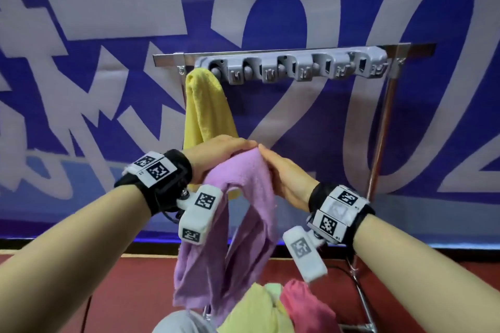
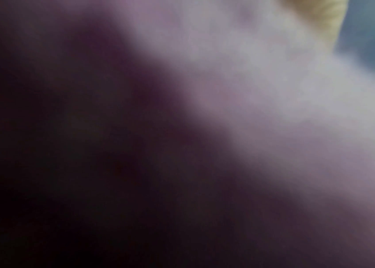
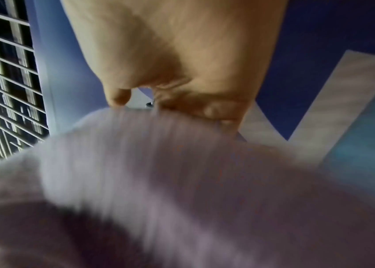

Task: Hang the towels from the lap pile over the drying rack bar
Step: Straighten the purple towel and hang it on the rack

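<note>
A lilac towel (image 1: 243, 197) hangs in the air in front of me, held at its top by both hands. My left hand (image 1: 221, 154) grips its upper edge from the left, and my right hand (image 1: 281, 170) grips it from the right, fingertips meeting. The cloth (image 2: 273, 81) fills the blurred left wrist view; in the right wrist view my right hand (image 3: 182, 72) pinches the lilac towel (image 3: 159, 172). A yellow towel (image 1: 205, 105) hangs over the left end of the rack bar (image 1: 284, 53). The lap pile (image 1: 284, 308) holds pale yellow, green and pink towels.
A grey clip holder (image 1: 292, 66) with several clamps runs along the metal bar. The rack's chrome upright (image 1: 378, 143) and foot stand at the right. A blue banner with white characters (image 1: 108, 62) is close behind; a red floor (image 1: 121, 292) lies below.
</note>
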Tool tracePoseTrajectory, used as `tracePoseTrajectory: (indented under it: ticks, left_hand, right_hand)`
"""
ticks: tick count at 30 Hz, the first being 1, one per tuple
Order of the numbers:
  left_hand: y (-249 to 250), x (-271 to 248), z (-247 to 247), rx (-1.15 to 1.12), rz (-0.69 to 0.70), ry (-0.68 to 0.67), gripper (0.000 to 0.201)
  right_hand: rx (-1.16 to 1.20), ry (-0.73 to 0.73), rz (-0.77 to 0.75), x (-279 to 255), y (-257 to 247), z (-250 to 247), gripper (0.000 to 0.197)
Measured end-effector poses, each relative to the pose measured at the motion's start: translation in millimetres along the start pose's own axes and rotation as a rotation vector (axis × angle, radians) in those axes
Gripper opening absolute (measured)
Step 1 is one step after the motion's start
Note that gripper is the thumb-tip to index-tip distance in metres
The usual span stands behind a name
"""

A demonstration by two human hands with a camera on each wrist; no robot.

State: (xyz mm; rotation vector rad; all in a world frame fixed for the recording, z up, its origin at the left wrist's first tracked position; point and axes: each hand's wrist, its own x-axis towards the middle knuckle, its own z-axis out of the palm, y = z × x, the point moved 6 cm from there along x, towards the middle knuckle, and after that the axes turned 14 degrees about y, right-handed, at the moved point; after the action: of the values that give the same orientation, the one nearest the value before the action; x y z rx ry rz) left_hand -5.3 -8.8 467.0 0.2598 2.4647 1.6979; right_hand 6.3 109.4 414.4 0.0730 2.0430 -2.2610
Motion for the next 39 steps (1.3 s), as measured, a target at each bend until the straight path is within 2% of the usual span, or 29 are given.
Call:
tracePoseTrajectory:
  ticks: [5, 9, 10, 13, 14, 16, 19, 22, 28, 32, 34, 37, 39]
  left_hand:
    - [16.9, 5.3, -67.4, -0.005, -0.034, 0.081, 0.032]
    - [27.2, 20.3, -110.9, -0.014, -0.021, 0.174, 0.029]
    - [26.1, 24.2, -120.2, 0.003, -0.013, 0.188, 0.032]
    - [22.7, 36.4, -144.7, 0.045, 0.039, 0.297, 0.061]
    - [25.1, 41.5, -152.7, 0.029, 0.065, 0.355, 0.058]
    - [34.5, 51.2, -162.8, -0.005, 0.12, 0.445, 0.037]
    - [51.2, 68.6, -177.3, -0.024, 0.209, 0.536, 0.039]
    - [65.1, 86.1, -190.7, -0.039, 0.25, 0.613, 0.027]
    - [68.8, 127.4, -209.8, -0.002, 0.243, 0.661, 0.025]
    - [49.5, 156.2, -209.6, 0.086, 0.217, 0.664, 0.024]
    - [35.2, 166.3, -202.5, 0.159, 0.173, 0.637, 0.027]
    - [15.1, 171.7, -191.7, 0.163, 0.131, 0.623, 0.034]
    - [6.2, 171.8, -185.5, 0.128, 0.149, 0.621, 0.027]
  right_hand:
    - [0.068, -0.096, -0.135, 19.3, -62.6, 28.9, 0.038]
    - [0.068, -0.07, -0.213, 50.2, -102.6, 49.0, 0.037]
    - [0.061, -0.06, -0.234, 56.0, -109.6, 51.8, 0.037]
    - [-0.021, 0.008, -0.316, 69.3, -122.2, 54.1, 0.028]
    - [-0.077, 0.031, -0.36, 73.4, -126.4, 55.4, 0.024]
    - [-0.233, 0.1, -0.499, 80.3, -136.7, 57.6, 0.027]
    - [-0.415, 0.212, -0.66, 89.7, -159.2, 62.1, 0.043]
    - [-0.609, 0.328, -0.771, 101.4, -187.6, 69.0, 0.047]
    - [-0.902, 0.412, -0.739, 143.3, -209.9, 82.6, 0.048]
    - [-1.255, 0.449, -0.727, 161.0, -201.6, 88.7, 0.039]
    - [-1.421, 0.47, -0.733, 166.9, -195.0, 90.6, 0.044]
    - [-1.513, 0.449, -0.764, 170.6, -185.5, 93.8, 0.052]
    - [-1.504, 0.424, -0.763, 171.6, -180.8, 93.7, 0.054]
